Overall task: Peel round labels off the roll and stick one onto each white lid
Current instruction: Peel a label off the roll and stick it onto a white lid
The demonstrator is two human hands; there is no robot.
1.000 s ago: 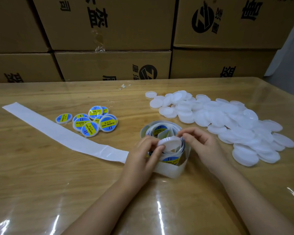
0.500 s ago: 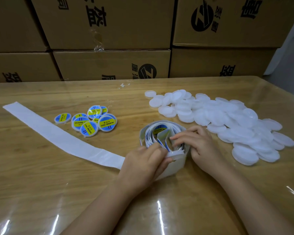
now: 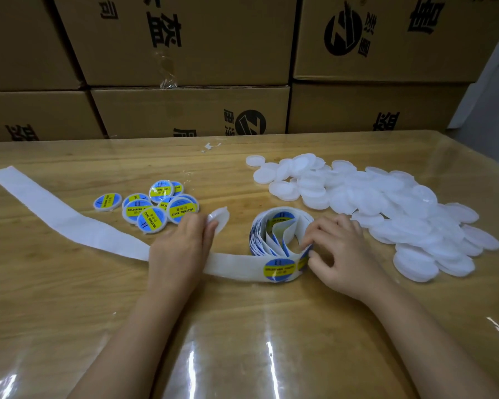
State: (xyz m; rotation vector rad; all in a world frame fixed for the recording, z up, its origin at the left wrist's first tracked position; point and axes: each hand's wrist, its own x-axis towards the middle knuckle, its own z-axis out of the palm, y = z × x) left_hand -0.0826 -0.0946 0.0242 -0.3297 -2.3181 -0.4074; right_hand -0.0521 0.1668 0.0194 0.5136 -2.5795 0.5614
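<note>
Now that the left hand (image 3: 182, 243) has moved away holding a white lid (image 3: 219, 221), a fresh label (image 3: 280, 270) shows; the right hand (image 3: 339, 249) pinches the roll (image 3: 271, 234), ready to peel.

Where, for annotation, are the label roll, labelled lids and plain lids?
label roll (image 3: 268, 237): head view, coil's inner turns
labelled lids (image 3: 152, 221): head view, nearest label
plain lids (image 3: 386, 203): head view, pile's middle
</note>
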